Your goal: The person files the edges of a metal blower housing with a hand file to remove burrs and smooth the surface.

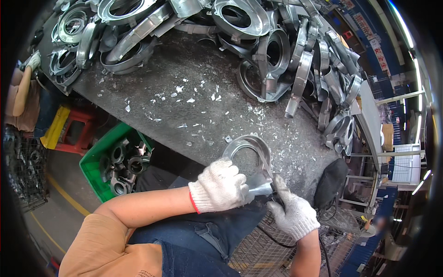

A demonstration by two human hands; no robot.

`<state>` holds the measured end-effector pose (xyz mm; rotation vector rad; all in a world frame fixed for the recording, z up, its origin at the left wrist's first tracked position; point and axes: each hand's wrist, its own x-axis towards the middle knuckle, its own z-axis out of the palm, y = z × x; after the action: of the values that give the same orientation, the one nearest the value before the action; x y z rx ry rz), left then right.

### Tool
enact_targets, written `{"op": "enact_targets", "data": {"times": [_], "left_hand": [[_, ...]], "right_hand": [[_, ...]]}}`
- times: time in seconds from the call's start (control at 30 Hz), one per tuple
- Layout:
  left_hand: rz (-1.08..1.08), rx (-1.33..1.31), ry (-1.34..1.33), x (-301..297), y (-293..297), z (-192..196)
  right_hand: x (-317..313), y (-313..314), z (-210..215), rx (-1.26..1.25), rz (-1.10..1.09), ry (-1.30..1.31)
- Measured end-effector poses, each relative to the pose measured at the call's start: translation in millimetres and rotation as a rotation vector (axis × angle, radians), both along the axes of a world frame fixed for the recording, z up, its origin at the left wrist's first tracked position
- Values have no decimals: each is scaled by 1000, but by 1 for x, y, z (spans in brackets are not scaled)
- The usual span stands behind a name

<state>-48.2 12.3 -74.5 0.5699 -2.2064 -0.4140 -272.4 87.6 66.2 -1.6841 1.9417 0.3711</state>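
Observation:
My left hand [220, 187], in a white knit glove with a red cuff, is closed on the lower end of a grey metal housing casting [228, 152]. The casting has a round ring and a short spout, and lies at the near edge of the dark worktable [184, 124]. My right hand [293, 210], also gloved in white, is closed around a thin flat metal tool [266, 168] that rests along the ring's right side. Its handle is mostly hidden in my fingers, so its exact kind cannot be told. Metal flakes [214, 97] lie scattered over the tabletop.
Similar castings are heaped at the back right [300, 60] and back left [124, 51]. A green crate [94, 161] of metal parts stands at left, near a red stool [76, 131]. A black cloth-like item [332, 182] lies at right, above a wire basket [263, 249]. Another person's gloved hand [33, 61] shows far left.

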Motion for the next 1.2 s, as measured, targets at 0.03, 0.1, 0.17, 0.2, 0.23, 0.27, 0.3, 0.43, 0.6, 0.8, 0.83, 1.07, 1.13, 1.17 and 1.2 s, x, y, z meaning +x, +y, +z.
{"op": "enact_targets", "data": {"times": [0.03,0.1,0.17,0.2,0.23,0.27,0.3,0.43,0.6,0.8,0.83,1.07,1.13,1.17,1.2], "left_hand": [[4,9,0,0,0,1],[3,13,-4,0,1,2],[8,-6,-60,2,1,4],[3,-10,-61,2,0,6],[-60,29,-40,4,-4,9],[-123,68,-19,6,-6,10],[-125,66,-22,8,-6,10],[-95,-16,-112,12,-5,7],[-31,-14,-152,21,-12,25],[-45,123,-176,29,-20,60],[-66,160,-139,29,-24,62],[-104,294,-67,27,-28,69],[-66,294,-69,26,-23,74],[-38,283,-91,28,-23,74],[-53,280,-104,29,-23,72]], "right_hand": [[-4,2,0,-24,7,-11],[-6,-1,-5,-33,8,-42],[-5,-7,-7,-36,28,-46],[-7,-5,-8,-39,22,-48],[-9,-4,-10,-38,16,-57],[-10,-2,-12,-36,10,-67],[-10,1,-15,-38,8,-70],[-5,30,-38,-334,-204,-202],[4,90,-89,-711,-812,-991],[41,71,-101,-706,-638,-407],[41,68,-106,-662,-658,-388],[41,63,-99,-637,-568,-480],[34,58,-96,-593,-648,-382],[30,53,-96,-598,-703,-370],[28,49,-95,-603,-759,-359]]}}
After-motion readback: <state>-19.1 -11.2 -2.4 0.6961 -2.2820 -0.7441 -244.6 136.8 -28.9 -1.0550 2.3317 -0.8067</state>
